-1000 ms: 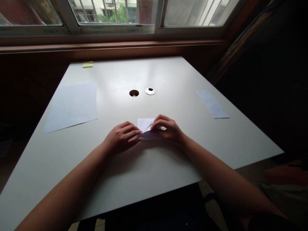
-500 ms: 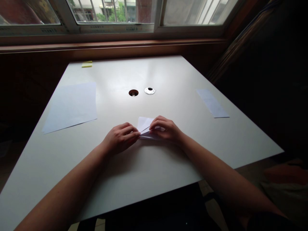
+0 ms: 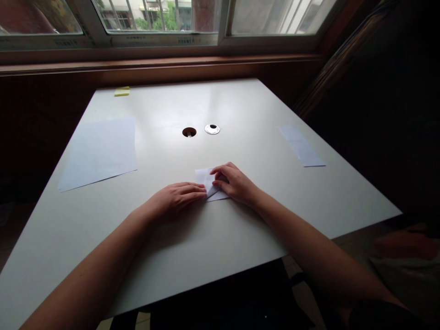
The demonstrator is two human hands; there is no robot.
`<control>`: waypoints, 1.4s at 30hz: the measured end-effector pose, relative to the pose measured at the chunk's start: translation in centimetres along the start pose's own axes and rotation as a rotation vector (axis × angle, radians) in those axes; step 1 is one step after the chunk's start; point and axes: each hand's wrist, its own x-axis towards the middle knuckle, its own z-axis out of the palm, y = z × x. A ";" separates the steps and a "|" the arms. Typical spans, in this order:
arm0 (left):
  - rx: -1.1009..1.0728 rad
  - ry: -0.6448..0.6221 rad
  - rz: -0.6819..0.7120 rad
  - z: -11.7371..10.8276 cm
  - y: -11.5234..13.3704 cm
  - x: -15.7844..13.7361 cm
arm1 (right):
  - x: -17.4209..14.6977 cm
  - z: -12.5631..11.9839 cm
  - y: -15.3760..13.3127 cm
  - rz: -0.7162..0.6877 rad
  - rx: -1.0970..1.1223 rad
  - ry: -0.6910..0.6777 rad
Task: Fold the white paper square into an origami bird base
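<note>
A small white piece of folded paper lies on the table in front of me, with slanting creases and a flap on its near side. My left hand rests flat at its left edge, fingers stretched out together and their tips pressing on the paper. From the right, my right hand curls over the paper, thumb and forefinger bent at the flap. Its palm and fingers hide the paper's right part.
The white table carries large white sheets at left and a narrow paper strip at right. Yellow sticky notes lie at the far left. Beyond my hands are a round cable hole and a silver grommet cover.
My left hand has gone from a pinch at the paper's edge to lying flat on it. The raised flap now lies lower, and my right hand has shifted slightly left.
</note>
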 end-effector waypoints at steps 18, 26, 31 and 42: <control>-0.039 -0.049 0.089 -0.5 0.8 0.9 | 0.1 0.4 -0.2 0.208 -0.023 0.040; -0.057 -0.043 0.089 -0.6 1.0 1.0 | 0.2 0.4 -0.1 0.216 -0.041 0.041; -0.053 -0.022 0.088 -0.4 1.1 1.1 | 0.1 0.5 -0.1 0.203 -0.036 0.055; 0.043 -0.042 0.094 -0.1 1.2 1.0 | 0.2 -0.6 2.1 0.166 -0.164 0.217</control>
